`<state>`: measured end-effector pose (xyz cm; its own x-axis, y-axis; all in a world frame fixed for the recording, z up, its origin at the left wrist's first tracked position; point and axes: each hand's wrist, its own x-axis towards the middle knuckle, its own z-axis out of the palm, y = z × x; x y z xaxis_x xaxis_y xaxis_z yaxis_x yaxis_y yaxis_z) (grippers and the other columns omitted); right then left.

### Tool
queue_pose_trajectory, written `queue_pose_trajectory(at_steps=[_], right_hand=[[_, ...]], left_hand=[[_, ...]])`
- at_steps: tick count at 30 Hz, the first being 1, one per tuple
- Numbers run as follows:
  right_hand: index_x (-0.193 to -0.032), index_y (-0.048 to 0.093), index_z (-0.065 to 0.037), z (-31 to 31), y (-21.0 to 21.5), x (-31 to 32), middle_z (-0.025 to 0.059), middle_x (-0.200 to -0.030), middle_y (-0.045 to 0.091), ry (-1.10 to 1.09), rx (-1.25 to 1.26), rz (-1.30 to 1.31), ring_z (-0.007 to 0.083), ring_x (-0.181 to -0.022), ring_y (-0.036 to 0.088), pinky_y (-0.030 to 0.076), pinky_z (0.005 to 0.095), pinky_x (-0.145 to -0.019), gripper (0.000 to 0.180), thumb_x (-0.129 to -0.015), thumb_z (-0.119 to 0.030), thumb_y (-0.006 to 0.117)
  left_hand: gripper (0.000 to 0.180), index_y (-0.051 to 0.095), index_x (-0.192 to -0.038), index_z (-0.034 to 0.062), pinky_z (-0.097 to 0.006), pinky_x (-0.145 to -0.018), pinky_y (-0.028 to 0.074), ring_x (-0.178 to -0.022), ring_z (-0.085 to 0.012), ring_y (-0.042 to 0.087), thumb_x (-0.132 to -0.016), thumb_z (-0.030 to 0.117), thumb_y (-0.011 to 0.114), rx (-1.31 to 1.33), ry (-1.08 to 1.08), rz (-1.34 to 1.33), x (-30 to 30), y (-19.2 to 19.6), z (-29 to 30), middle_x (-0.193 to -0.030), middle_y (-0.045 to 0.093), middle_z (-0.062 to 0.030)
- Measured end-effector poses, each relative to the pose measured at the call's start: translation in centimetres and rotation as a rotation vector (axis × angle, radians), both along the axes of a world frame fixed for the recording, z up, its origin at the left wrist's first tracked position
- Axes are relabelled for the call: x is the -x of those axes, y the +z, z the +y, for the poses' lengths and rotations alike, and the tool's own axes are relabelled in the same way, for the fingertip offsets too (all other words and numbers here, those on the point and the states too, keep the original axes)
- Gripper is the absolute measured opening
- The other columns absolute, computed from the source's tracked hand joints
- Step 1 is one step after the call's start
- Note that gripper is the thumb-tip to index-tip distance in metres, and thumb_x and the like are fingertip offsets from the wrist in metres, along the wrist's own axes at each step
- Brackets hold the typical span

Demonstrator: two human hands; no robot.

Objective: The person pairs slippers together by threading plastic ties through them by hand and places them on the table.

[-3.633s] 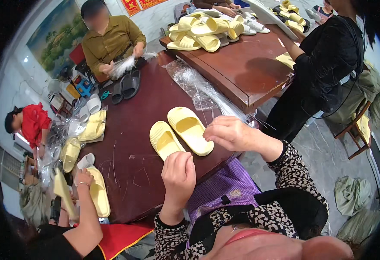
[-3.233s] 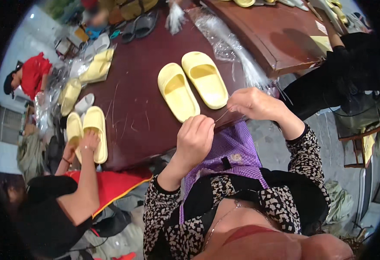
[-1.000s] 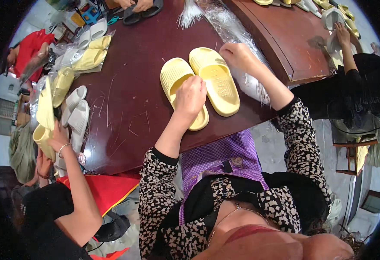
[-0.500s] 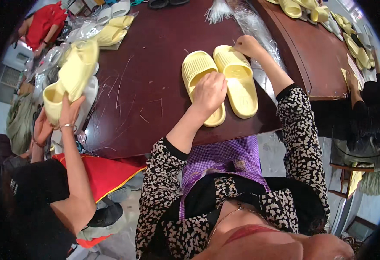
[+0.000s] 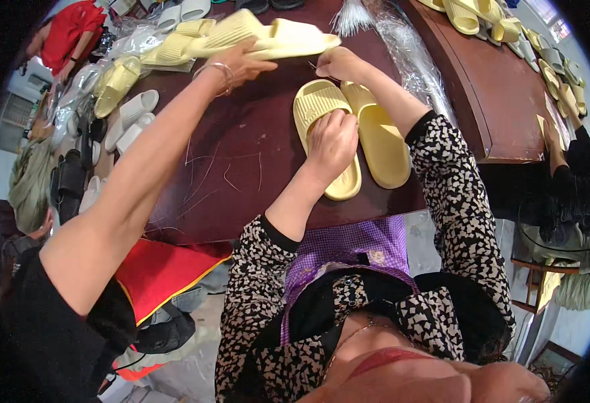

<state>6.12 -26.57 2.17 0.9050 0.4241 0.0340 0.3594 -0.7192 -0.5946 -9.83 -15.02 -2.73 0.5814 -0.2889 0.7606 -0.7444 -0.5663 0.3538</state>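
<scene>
Left hand point(image 5: 332, 144) pressed flat on the left yellow slipper point(image 5: 322, 134) on the dark table point(image 5: 241, 161), right hand point(image 5: 339, 65) closed at the toe end of the right slipper point(image 5: 379, 138), what it pinches I cannot tell, a neighbour's hand point(image 5: 238, 60) holding another slipper pair point(image 5: 268, 37) above the table, clear plastic bags point(image 5: 409, 54) beside.

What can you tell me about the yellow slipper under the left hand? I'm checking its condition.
The left yellow slipper is a pale yellow, foam-looking slide with a ribbed strap. It lies sole-down on the dark brown table, side by side with its mate. The left hand presses on its middle; the right hand is at its toe end. No damage shows.
</scene>
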Motion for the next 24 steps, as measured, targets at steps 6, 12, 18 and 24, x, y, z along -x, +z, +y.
queue_pose_trajectory(at_steps=[6,12,18,24], right_hand=[[-0.085,0.065,0.000,0.8,-0.8,0.4,0.0044,-0.074,0.064,0.043,-0.134,0.129,0.0118,-0.071,0.057,0.045,0.0262,-0.066,0.015,-0.080,-0.014,0.062],[-0.086,0.065,-0.002,0.5,-0.3,0.9,0.0041,-0.080,0.064,-0.057,-0.535,0.300,0.0132,-0.072,0.058,0.046,0.0271,-0.069,0.009,-0.082,-0.010,0.063],[-0.086,0.063,-0.001,0.3,1.3,3.6,0.0044,-0.083,0.063,-0.060,-0.905,0.442,0.0124,-0.071,0.058,0.047,0.0267,-0.068,0.008,-0.083,-0.009,0.063],[-0.087,0.063,0.000,1.9,2.0,8.1,0.0047,-0.079,0.063,0.135,-0.912,0.339,0.0106,-0.070,0.058,0.048,0.0246,-0.067,0.010,-0.086,-0.010,0.061]], left_hand=[[0.005,0.055,-0.075,0.0041,-0.038,-0.067,0.047,-0.073,-0.0277,0.057,-0.075,0.006,0.060,-0.007,-0.006,-0.001,0.2,0.4,0.3,-0.075,0.053,-0.0101],[0.007,0.055,-0.078,0.0028,-0.038,-0.069,0.048,-0.076,-0.0285,0.057,-0.075,0.006,0.060,-0.012,-0.025,-0.002,0.0,0.9,1.1,-0.080,0.053,-0.0118],[0.013,0.058,-0.088,-0.0001,-0.038,-0.074,0.049,-0.084,-0.0309,0.059,-0.075,0.000,0.058,0.209,-0.020,-0.093,-0.8,4.0,3.9,-0.092,0.057,-0.0154],[0.015,0.057,-0.097,-0.0036,-0.026,-0.065,0.049,-0.072,-0.0131,0.060,-0.082,-0.002,0.057,0.797,-0.206,0.689,-4.1,4.6,6.5,-0.089,0.063,-0.0083]])
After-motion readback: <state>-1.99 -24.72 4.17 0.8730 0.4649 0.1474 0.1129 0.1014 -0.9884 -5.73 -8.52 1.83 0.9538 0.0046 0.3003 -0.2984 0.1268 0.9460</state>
